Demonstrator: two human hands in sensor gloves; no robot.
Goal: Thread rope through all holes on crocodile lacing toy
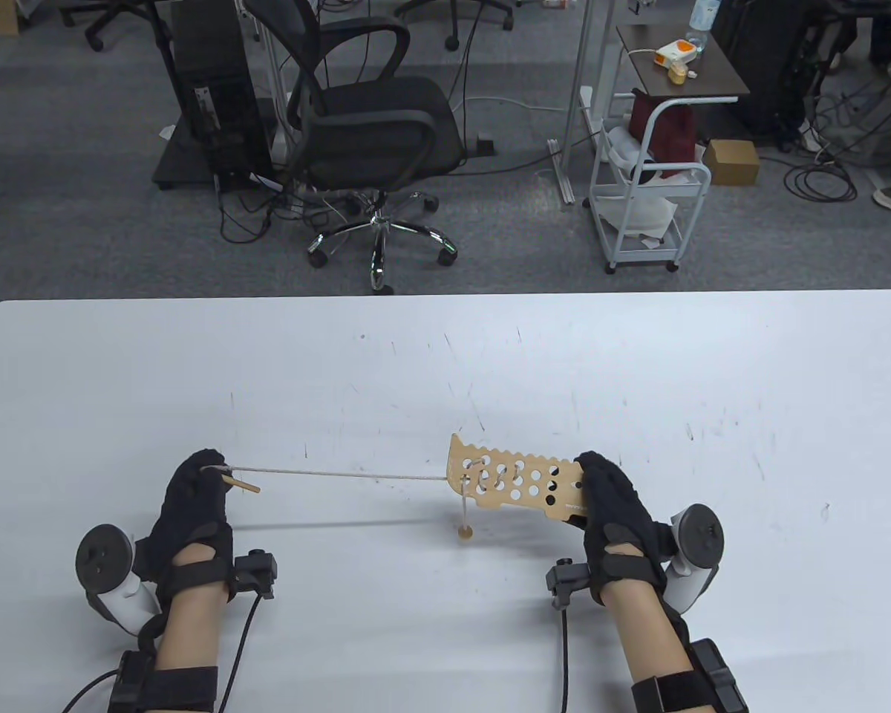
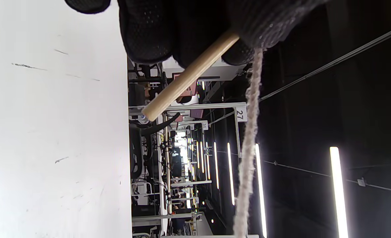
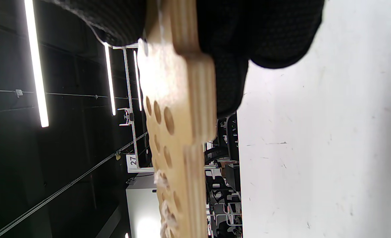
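Note:
The wooden crocodile board (image 1: 516, 483) with several holes is held above the table by my right hand (image 1: 610, 494), which grips its right end; the board's edge (image 3: 195, 109) fills the right wrist view. A pale rope (image 1: 341, 474) runs taut from the board's left holes to my left hand (image 1: 193, 490), and it is laced through a few holes there. My left hand pinches the wooden needle (image 1: 241, 484) at the rope's end; the needle (image 2: 189, 76) and rope (image 2: 248, 145) show in the left wrist view. A short rope tail with a wooden bead (image 1: 464, 530) hangs below the board.
The white table (image 1: 445, 356) stretches wide beyond the hands, with faint scuff marks. Past its far edge stand an office chair (image 1: 371, 126) and a white cart (image 1: 650, 186) on the floor.

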